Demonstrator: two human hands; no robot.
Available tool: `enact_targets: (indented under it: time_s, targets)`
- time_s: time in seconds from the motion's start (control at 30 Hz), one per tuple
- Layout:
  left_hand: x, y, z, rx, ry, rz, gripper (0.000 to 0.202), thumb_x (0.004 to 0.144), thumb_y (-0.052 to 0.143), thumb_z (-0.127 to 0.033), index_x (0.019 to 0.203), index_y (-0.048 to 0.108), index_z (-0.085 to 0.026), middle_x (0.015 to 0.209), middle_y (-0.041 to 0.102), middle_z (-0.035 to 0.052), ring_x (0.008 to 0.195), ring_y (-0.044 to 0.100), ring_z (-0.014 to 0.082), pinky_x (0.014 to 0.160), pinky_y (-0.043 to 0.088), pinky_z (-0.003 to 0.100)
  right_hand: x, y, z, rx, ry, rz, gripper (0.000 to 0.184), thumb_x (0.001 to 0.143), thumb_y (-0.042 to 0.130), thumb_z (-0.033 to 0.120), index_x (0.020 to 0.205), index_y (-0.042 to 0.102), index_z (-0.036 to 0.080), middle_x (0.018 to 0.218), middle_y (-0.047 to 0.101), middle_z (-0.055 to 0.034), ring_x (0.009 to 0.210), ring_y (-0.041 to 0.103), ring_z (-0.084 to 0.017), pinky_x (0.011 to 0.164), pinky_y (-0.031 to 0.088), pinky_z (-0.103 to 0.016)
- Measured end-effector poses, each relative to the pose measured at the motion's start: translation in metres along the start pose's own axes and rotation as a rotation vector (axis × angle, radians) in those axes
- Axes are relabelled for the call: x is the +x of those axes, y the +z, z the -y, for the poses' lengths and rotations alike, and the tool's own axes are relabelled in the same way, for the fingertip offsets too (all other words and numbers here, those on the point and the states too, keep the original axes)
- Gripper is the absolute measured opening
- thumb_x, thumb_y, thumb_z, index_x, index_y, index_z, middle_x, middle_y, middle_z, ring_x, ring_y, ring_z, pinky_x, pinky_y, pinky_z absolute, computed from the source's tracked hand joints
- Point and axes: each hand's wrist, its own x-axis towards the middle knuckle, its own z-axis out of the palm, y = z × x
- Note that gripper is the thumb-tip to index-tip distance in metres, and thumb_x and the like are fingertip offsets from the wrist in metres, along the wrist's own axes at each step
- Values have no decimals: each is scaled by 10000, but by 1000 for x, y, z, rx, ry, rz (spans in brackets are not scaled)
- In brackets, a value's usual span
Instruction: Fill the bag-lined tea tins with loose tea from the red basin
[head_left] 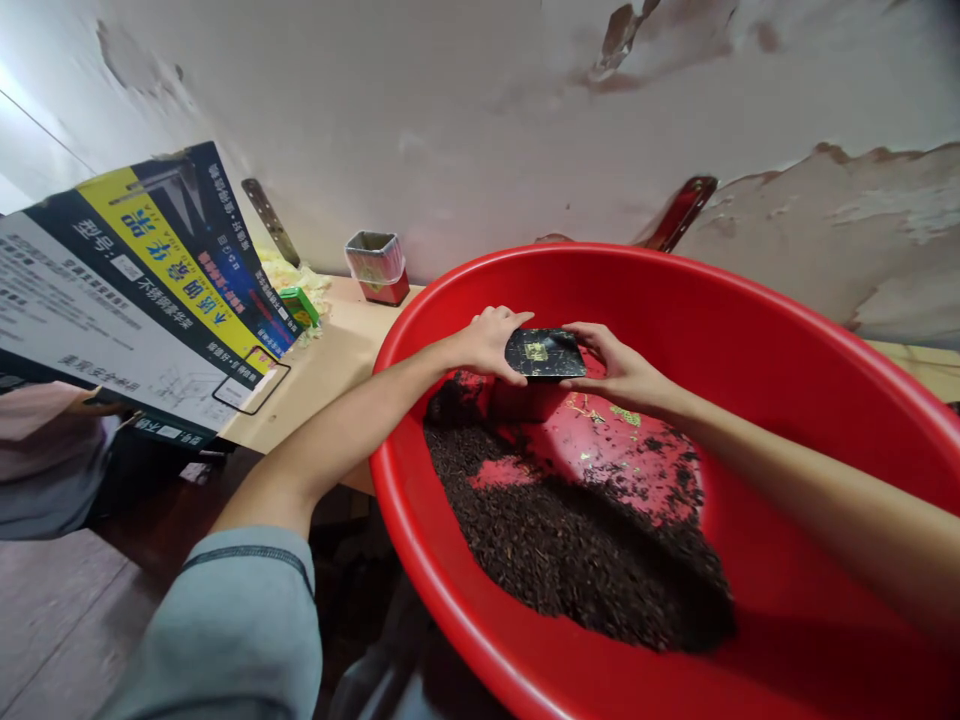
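Note:
Between my two hands is a small black rectangular box (pixel 545 354) with a worn gold mark on its top face. My left hand (pixel 493 343) grips its left end, thumb at the near side. On the opposite end, my right hand (pixel 609 362) closes its fingers and thumb around the corner. The box is held over the inside of a large red basin (pixel 675 290). Below it, dark loose tea leaves or a similar dark crumbly material (pixel 570 550) lie heaped along the basin's near and left side. Whether the box holds anything is hidden.
A small bin with a clear liner (pixel 377 268) stands on the wooden tabletop (pixel 349 320) left of the basin. A large printed cardboard panel (pixel 157 300) rises at the left, with a green packet (pixel 298 307) beside it. Another person (pixel 45 460) is partly visible behind the panel.

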Motion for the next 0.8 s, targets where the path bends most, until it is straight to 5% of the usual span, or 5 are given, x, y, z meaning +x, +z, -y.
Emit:
enact_targets:
  time_s: [0.27, 0.5, 0.67, 0.8]
  targets:
    - [9, 12, -2, 50, 30, 77, 1283, 637, 761, -600, 1647, 89, -182, 1516, 431, 220, 1321, 402, 414, 1075, 347, 577, 10, 8, -13, 7, -3, -25, 1121, 524, 881, 651, 1397, 301, 253, 1357, 453, -161, 1311, 510, -393, 1158, 401, -629]
    - [10, 16, 0, 36, 31, 35, 1272, 599, 748, -668, 1632, 185, -185, 1493, 440, 195, 1305, 405, 384, 1069, 354, 535, 7, 16, -14, 101, 52, -8, 1259, 549, 865, 632, 1533, 162, 282, 1416, 400, -166, 1288, 535, -409, 1093, 472, -630]
    - [7, 13, -6, 100, -4, 92, 1222, 636, 729, -700, 1622, 219, -188, 1526, 405, 197, 1356, 361, 393, 1101, 321, 526, 6, 10, -6, 60, 92, 9, 1214, 565, 854, 632, 1547, 245, 257, 1484, 383, -177, 1353, 493, -420, 1164, 413, -610]
    - [3, 18, -10, 214, -23, 90, 1191, 699, 691, -712, 1630, 184, -170, 1593, 345, 220, 1398, 331, 410, 1124, 273, 565, 5, 7, -4, 48, 145, 62, 931, 792, 650, 697, 1556, 342, 264, 1536, 429, -149, 1450, 430, -381, 1226, 325, -579]
